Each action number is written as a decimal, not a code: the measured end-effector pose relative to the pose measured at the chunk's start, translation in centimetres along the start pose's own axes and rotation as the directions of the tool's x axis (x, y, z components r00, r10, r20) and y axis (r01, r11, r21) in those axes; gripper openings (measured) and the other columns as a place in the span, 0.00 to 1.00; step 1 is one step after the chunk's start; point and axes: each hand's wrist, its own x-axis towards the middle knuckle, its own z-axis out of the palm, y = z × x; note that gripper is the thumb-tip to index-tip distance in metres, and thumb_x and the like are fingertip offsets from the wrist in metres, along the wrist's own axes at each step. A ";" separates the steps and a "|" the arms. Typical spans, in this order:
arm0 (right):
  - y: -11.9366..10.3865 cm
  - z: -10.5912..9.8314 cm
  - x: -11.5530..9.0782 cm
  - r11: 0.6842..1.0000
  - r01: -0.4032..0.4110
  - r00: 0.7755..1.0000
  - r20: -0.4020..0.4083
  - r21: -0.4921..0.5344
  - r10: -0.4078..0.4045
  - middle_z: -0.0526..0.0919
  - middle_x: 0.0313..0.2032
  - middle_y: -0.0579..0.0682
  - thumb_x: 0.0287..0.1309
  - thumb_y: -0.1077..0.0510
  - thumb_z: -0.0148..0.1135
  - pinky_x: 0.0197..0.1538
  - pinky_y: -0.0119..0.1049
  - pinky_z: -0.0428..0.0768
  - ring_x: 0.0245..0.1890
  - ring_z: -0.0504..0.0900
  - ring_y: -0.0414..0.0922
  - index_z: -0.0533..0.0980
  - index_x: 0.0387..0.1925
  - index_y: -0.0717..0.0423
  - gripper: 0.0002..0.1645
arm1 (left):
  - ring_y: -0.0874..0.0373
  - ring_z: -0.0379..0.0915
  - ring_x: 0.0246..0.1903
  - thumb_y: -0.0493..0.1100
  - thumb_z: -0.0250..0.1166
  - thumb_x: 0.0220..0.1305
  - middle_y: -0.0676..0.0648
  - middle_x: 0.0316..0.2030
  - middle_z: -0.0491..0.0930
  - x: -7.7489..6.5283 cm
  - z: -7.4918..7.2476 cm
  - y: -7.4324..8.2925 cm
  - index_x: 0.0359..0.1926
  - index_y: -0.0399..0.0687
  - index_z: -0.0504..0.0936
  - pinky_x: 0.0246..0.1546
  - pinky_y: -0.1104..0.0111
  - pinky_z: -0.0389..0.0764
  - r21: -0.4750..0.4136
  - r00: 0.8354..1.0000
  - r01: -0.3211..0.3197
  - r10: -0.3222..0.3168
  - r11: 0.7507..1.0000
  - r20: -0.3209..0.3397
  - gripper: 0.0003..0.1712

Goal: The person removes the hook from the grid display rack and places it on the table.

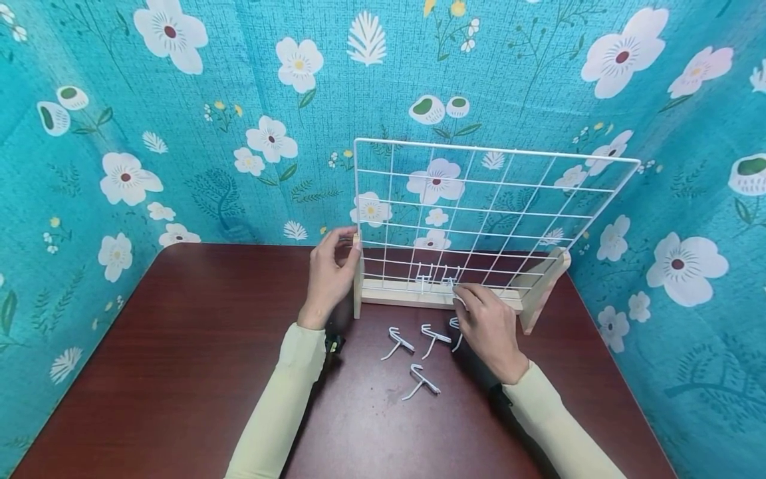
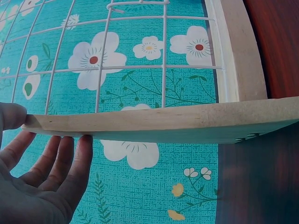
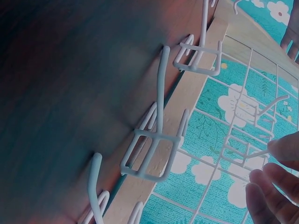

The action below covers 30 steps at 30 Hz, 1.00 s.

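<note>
A white wire grid (image 1: 497, 151) stands upright in a pale wooden stand. My left hand (image 1: 332, 276) grips the stand's left side board (image 2: 140, 122), with the thumb on one face and the fingers against the other. Two white wire hooks hang side by side low on the grid. My right hand (image 1: 492, 329) pinches the prong of the nearer hanging hook (image 3: 254, 154) between thumb and fingertips. The other hanging hook (image 3: 273, 105) is beside it, its prong pointing outward.
Several loose hooks (image 1: 423, 379) lie on the dark red table (image 1: 197, 346) in front of the stand, one partly behind my right hand. The stand's right side board (image 1: 546, 289) is near the table's right edge. A flowered blue cloth (image 1: 239, 86) hangs behind.
</note>
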 end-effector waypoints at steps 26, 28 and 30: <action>0.1 0.8 0.1 1.000 -0.005 0.999 0.047 -0.025 0.006 0.87 0.43 0.49 0.59 0.61 0.60 0.38 0.46 0.85 0.43 0.86 0.49 0.84 0.44 0.53 0.13 | 0.56 0.82 0.48 0.45 0.60 0.68 0.48 0.50 0.80 0.0 0.0 -0.2 0.55 0.50 0.79 0.35 0.72 0.86 -0.017 1.000 -0.010 0.010 1.000 -0.003 0.16; 0.1 0.8 0.2 1.000 -0.007 0.999 0.053 -0.025 0.008 0.87 0.43 0.49 0.60 0.60 0.60 0.38 0.46 0.86 0.43 0.86 0.49 0.84 0.44 0.53 0.12 | 0.58 0.81 0.48 0.45 0.60 0.68 0.49 0.50 0.80 0.0 0.0 -0.2 0.55 0.51 0.79 0.35 0.73 0.86 -0.010 1.000 -0.008 0.008 1.000 0.000 0.16; 0.1 0.9 0.1 1.000 -0.010 0.998 0.059 -0.023 0.011 0.87 0.43 0.50 0.60 0.60 0.60 0.39 0.46 0.86 0.43 0.86 0.49 0.84 0.43 0.53 0.12 | 0.59 0.81 0.48 0.45 0.60 0.68 0.50 0.50 0.80 0.0 0.0 -0.2 0.55 0.53 0.79 0.35 0.73 0.86 0.000 1.000 -0.005 0.005 1.000 0.001 0.16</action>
